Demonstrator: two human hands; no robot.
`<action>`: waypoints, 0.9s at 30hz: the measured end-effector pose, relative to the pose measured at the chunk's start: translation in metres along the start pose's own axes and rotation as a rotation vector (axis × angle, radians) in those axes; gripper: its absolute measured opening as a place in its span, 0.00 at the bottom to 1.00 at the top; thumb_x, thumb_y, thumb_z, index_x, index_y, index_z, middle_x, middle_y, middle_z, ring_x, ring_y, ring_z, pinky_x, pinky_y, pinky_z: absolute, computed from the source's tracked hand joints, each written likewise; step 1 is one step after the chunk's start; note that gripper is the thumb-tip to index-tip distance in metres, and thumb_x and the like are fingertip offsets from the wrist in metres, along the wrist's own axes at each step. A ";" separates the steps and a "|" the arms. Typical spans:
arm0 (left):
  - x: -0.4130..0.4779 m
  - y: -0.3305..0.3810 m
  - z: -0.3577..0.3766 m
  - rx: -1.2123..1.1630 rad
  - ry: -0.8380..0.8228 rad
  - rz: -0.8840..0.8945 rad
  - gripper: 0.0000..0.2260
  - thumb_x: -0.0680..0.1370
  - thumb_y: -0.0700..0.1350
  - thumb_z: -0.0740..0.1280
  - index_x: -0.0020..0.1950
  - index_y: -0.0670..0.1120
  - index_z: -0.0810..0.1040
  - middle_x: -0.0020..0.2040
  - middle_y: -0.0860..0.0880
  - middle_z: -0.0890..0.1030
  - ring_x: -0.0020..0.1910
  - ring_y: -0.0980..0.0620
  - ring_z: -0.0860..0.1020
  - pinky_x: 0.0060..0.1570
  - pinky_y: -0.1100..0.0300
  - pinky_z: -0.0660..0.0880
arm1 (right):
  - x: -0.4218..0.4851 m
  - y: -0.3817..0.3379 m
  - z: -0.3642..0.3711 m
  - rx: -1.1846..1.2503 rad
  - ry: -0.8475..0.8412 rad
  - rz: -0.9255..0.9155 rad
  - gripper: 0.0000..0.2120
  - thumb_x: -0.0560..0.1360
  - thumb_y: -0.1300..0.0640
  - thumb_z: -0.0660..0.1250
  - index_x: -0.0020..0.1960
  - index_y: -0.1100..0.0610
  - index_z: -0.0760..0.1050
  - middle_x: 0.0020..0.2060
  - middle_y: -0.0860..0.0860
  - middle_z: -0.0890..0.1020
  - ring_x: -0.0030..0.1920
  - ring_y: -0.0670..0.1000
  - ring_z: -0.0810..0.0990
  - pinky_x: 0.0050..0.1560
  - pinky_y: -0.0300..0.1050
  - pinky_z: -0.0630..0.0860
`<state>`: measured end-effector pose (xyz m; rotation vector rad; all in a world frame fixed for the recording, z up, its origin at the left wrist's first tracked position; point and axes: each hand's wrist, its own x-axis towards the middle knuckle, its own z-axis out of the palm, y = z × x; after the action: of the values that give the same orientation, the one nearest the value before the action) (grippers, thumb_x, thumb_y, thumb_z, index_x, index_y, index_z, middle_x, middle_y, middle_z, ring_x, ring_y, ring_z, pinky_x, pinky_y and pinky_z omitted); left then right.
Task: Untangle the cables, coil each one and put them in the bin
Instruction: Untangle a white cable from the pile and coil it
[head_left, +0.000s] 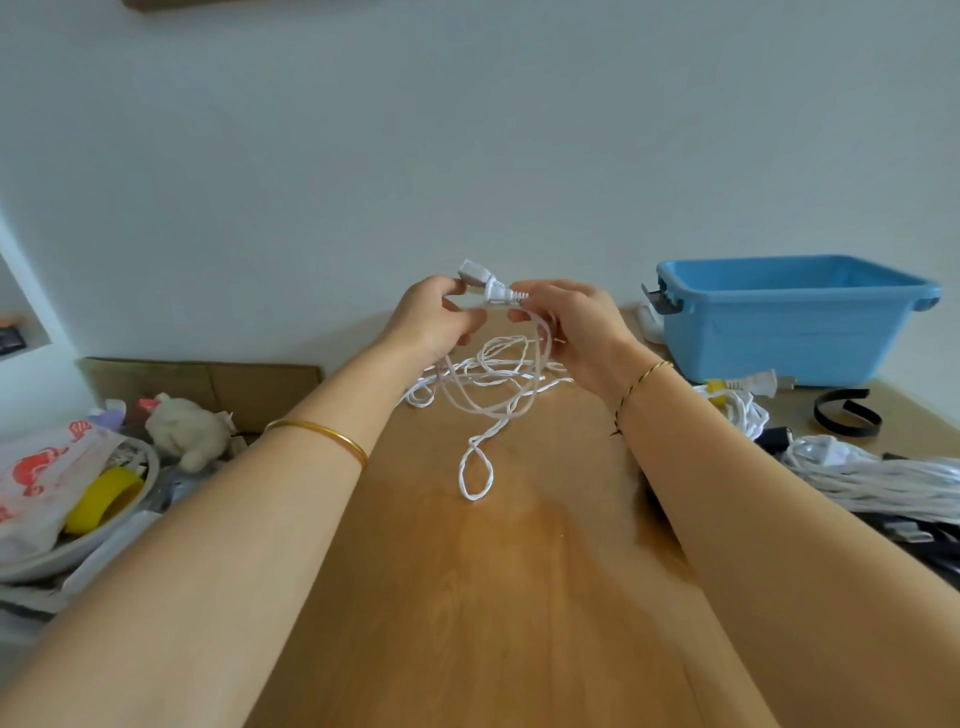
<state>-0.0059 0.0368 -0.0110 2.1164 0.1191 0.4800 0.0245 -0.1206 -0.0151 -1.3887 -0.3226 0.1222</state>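
A white twisted cable (485, 400) lies in loose tangled loops on the wooden table (467, 597), one loop trailing toward me. Its white plug end (488, 285) is raised above the table between both hands. My left hand (431, 319) pinches the plug end from the left, and strands hang below it. My right hand (566, 327) grips the cable just behind the plug, fingers curled round it. The blue plastic bin (789, 317) stands at the back right, its inside hidden from here.
Right of my arm lie a coiled white cable with a plug (737, 400), a larger white cable bundle (878, 483), black cables and a black band (847, 413). At left: a cardboard box (208, 384), a plush toy (189, 423), a plastic bag (47, 478), yellow tape (101, 501).
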 end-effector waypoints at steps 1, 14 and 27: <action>-0.001 0.000 -0.003 0.013 0.032 0.000 0.21 0.77 0.42 0.68 0.69 0.44 0.70 0.41 0.46 0.80 0.37 0.50 0.77 0.49 0.49 0.77 | 0.001 0.001 0.000 -0.010 0.036 -0.026 0.06 0.74 0.65 0.65 0.45 0.58 0.79 0.33 0.54 0.81 0.27 0.47 0.68 0.30 0.40 0.63; -0.014 0.000 -0.029 -0.159 0.124 -0.203 0.09 0.80 0.37 0.54 0.54 0.39 0.73 0.34 0.42 0.80 0.22 0.51 0.76 0.33 0.57 0.79 | 0.007 0.010 0.004 -0.330 0.121 0.042 0.13 0.76 0.65 0.62 0.60 0.60 0.74 0.41 0.54 0.79 0.28 0.47 0.70 0.24 0.37 0.69; -0.018 0.014 -0.025 -0.386 0.164 -0.105 0.09 0.80 0.37 0.54 0.53 0.40 0.73 0.30 0.46 0.81 0.22 0.52 0.77 0.30 0.60 0.78 | -0.007 0.022 0.018 -0.839 -0.264 -0.016 0.18 0.76 0.67 0.56 0.59 0.53 0.76 0.38 0.57 0.79 0.36 0.55 0.78 0.43 0.46 0.79</action>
<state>-0.0337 0.0437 0.0078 1.6843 0.2130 0.5646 0.0151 -0.1009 -0.0351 -2.2052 -0.6503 0.1667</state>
